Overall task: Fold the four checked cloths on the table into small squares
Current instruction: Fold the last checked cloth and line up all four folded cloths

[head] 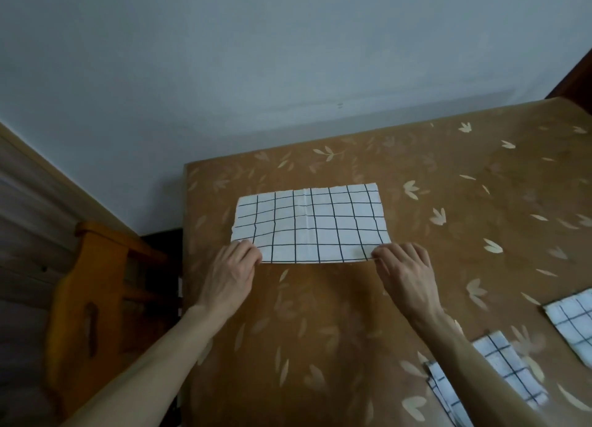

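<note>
Over on the left there's a wooden chair [96, 285] just off the bench [320, 324], nothing to do with the job. Your left hand [229, 276] is pinching the near left corner of the checked cloth [309, 224], which lies flat as a long rectangle mid-bench, looks like it's already folded in half. Your right hand [405, 271] has the near right corner pinched the same way. I'd guess the next fold goes sideways, and that's where it can go wrong: let the layers slip apart at either corner and the edges won't line up, so you get a crooked rectangle instead of a square. Dragging it on that slick-looking bench cover could skew it too. Farther right, a folded cloth [509, 372] sits partly under your forearm, and another cloth [573, 324] lies at the edge of view. No brands, labels or writing that I can read anywhere.
</note>
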`<state>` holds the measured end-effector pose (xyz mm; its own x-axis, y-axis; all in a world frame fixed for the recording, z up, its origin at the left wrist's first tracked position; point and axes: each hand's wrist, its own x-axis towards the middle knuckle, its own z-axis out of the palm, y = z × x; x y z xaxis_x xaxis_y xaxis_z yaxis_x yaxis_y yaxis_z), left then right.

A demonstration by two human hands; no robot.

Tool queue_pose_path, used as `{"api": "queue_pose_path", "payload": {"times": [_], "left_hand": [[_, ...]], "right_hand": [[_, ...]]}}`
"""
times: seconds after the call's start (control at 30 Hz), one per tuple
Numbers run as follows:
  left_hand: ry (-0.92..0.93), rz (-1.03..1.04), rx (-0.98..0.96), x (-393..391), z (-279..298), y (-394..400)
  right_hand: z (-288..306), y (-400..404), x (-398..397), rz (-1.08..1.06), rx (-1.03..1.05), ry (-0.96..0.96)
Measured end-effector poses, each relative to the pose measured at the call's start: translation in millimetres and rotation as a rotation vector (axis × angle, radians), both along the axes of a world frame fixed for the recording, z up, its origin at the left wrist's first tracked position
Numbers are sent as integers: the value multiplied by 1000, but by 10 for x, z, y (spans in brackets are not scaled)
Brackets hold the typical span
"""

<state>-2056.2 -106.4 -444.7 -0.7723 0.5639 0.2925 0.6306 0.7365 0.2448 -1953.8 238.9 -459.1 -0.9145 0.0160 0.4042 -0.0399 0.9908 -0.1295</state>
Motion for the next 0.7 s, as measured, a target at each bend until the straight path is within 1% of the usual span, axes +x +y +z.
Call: {"api": "queue_pose_path", "payload": {"times": [0.2, 0.3, 0.4, 0.5, 0.6, 0.7], "left_hand": [[-154, -14, -91, 392, -512, -103], [-203, -32, -124, 514, -591, -145], [-190, -64, -182, 548, -585, -147], [-136, -20, -172, 520, -584, -78], [-127, 81, -117, 508, -630, 141], [-180, 136, -111, 495, -727, 382]], "right_hand": [[-483, -89, 406, 7, -31, -99], [-600, -89, 534, 6, -16, -140], [-596, -107, 563, -14, -24, -156], [-502, -259, 484, -43, -90, -161], [-482, -587, 261, 14, -158, -177], [-597, -925, -35, 98, -158, -290]]}}
